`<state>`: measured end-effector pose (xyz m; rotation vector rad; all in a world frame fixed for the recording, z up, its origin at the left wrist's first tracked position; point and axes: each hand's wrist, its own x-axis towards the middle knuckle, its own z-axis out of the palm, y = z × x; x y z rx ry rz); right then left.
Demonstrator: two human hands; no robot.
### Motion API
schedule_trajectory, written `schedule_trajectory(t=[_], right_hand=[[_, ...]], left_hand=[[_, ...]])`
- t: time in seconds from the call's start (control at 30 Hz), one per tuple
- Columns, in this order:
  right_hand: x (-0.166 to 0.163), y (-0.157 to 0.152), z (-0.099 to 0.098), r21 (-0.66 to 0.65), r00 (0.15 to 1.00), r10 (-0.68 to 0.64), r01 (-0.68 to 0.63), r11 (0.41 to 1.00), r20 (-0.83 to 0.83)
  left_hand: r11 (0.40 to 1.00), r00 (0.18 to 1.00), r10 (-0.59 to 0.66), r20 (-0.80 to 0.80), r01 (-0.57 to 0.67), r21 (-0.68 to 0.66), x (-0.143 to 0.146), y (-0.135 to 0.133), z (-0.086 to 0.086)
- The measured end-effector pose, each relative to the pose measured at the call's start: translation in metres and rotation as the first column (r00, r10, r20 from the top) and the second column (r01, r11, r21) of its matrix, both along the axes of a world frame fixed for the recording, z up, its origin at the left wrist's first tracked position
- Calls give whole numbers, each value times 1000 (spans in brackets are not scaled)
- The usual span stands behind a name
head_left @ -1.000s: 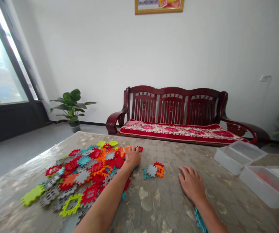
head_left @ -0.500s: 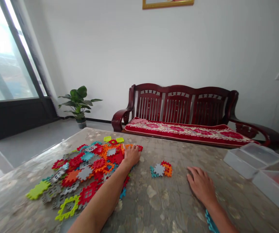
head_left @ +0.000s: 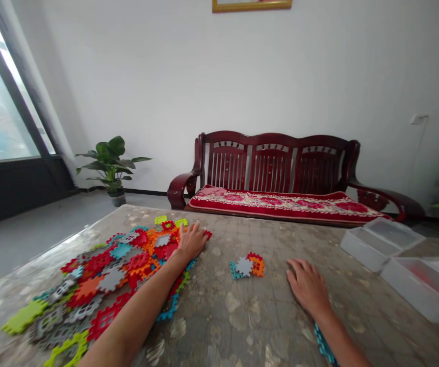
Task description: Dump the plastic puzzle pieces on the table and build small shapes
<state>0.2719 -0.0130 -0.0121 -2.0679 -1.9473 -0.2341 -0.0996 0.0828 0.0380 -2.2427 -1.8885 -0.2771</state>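
My left hand rests on the far right edge of a pile of notched plastic building tiles, fingers spread over orange and red ones. Whether a fingertip pinches one of them does not show. My right hand lies palm down on the table, its fingers loosely stretched out and nothing visible in it. Between the hands sits a small group with a grey tile on top, an orange tile to its right, and red and teal tiles partly covered. Under my right forearm a teal tile shows in part.
Two translucent plastic boxes stand at the table's right side; something red shows through the nearer one. Behind the table is a dark red wooden bench with a patterned red cover. A potted plant stands on the floor at the back left.
The view has shifted, so most things appear further left. My left hand stays at the pile's far right edge, with its fingers slightly moved. My right hand keeps its place on the table.
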Motion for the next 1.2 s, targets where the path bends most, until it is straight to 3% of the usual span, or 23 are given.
schedule_trajectory(t=[0.13, 0.27, 0.43, 0.53, 0.67, 0.97, 1.2], right_hand=[[-1, 0, 1, -5, 1000, -5, 5, 1000, 2], [-1, 0, 0, 3, 1000, -7, 7, 1000, 17], [-1, -1, 1, 8, 1000, -1, 0, 1000, 28], [-1, -1, 1, 9, 1000, -2, 2, 1000, 23], [0, 0, 0, 16, 1000, -5, 5, 1000, 17], [3, 3, -5, 14, 1000, 0, 0, 1000, -14], [2, 3, -3, -6, 1000, -6, 6, 1000, 5]], left_hand=[[1000, 1000, -18, 4, 18, 0, 20, 1, 13], [994, 994, -110, 21, 110, -3, 89, -14, 15], [945, 944, -317, 92, 323, -46, 188, -51, -15], [942, 941, -323, 105, 330, -62, 211, -61, -36], [964, 962, -253, 99, 259, -54, 194, -53, -43], [998, 998, -67, 11, 67, -17, 97, -26, -37], [1000, 1000, 1, -1, -1, 7, 56, -28, -29]])
